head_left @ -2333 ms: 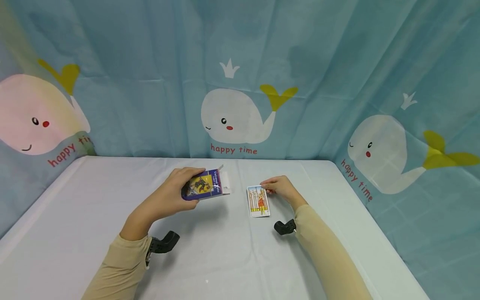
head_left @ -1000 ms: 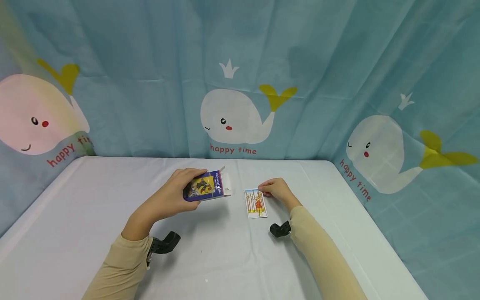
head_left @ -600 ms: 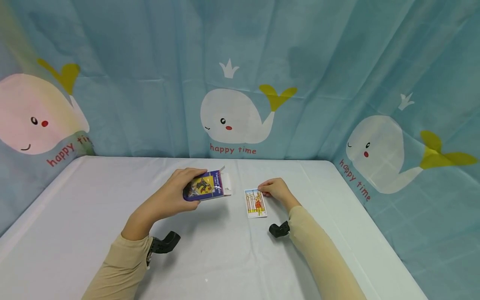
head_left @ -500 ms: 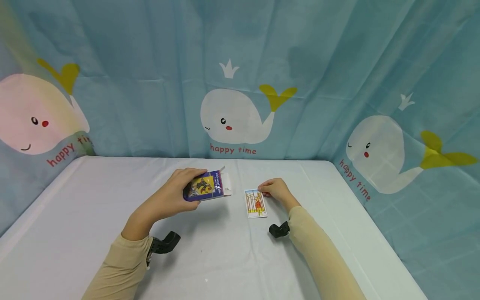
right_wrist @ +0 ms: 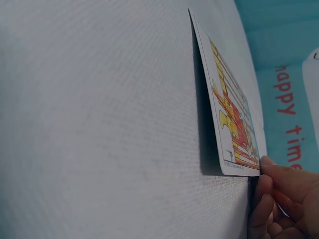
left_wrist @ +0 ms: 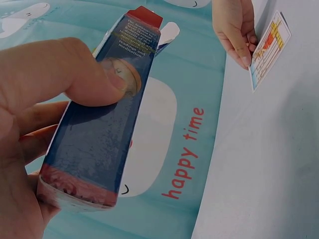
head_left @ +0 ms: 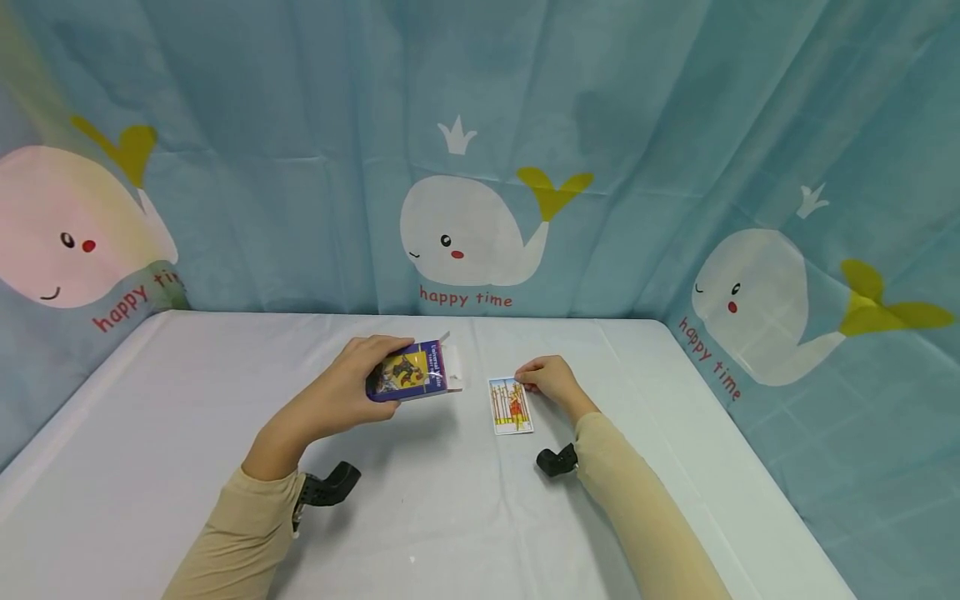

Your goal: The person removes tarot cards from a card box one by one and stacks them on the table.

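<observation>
My left hand (head_left: pixel 347 385) grips a blue tarot card box (head_left: pixel 408 372) by its long edges, thumb along one narrow side. The lid flap (head_left: pixel 453 367) at the box's right end stands open, and the yellow picture panel faces up. In the left wrist view, the thumb presses on the printed side of the box (left_wrist: pixel 99 144). To the right, my right hand (head_left: pixel 553 380) pinches one tarot card (head_left: pixel 512 407) at its upper right corner. The card is face up, showing a red figure among upright staves. In the right wrist view, a dark shadow lies under the card (right_wrist: pixel 229 109).
A white cloth covers the table (head_left: pixel 450 517). Behind and at both sides hangs a blue curtain (head_left: pixel 315 225) printed with whales and "happy time". Black wrist cameras sit on the left wrist (head_left: pixel 330 485) and the right wrist (head_left: pixel 557 461).
Since the oldest frame, my right hand and the card have shifted slightly left toward the box. The left hand with the box has barely moved.
</observation>
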Demonstrator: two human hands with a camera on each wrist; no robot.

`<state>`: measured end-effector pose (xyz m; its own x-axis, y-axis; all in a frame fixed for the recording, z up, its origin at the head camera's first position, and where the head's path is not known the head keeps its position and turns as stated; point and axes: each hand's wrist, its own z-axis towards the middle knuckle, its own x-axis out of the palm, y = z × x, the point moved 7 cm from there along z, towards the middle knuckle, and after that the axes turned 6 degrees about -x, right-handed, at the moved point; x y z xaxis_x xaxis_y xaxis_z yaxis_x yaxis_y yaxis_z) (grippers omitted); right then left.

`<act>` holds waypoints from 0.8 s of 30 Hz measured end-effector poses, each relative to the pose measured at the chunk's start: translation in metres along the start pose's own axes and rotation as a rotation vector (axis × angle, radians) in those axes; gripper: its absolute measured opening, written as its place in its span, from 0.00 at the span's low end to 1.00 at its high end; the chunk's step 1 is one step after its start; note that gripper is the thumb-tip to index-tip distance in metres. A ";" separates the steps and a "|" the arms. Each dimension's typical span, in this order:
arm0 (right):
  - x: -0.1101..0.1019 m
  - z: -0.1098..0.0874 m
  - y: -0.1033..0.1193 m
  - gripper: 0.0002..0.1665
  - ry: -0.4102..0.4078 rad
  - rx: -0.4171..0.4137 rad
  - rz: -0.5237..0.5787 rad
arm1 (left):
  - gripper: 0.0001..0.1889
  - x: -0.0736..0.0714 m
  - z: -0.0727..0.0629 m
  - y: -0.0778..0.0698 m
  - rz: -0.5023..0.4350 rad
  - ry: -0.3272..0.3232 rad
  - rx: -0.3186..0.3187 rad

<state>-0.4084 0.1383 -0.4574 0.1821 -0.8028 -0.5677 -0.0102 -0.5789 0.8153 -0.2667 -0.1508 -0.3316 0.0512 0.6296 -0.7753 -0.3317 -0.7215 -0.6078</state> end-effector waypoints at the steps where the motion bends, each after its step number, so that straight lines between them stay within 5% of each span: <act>1: 0.000 0.000 0.000 0.09 -0.002 -0.001 0.001 | 0.40 0.000 0.000 0.000 0.000 0.001 0.000; 24: -0.001 -0.002 0.000 0.10 -0.026 -0.012 0.017 | 0.39 0.001 0.001 -0.001 0.002 0.011 0.002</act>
<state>-0.4069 0.1393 -0.4570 0.1567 -0.8159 -0.5566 -0.0008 -0.5637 0.8260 -0.2677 -0.1494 -0.3313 0.0604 0.6247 -0.7785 -0.3334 -0.7226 -0.6056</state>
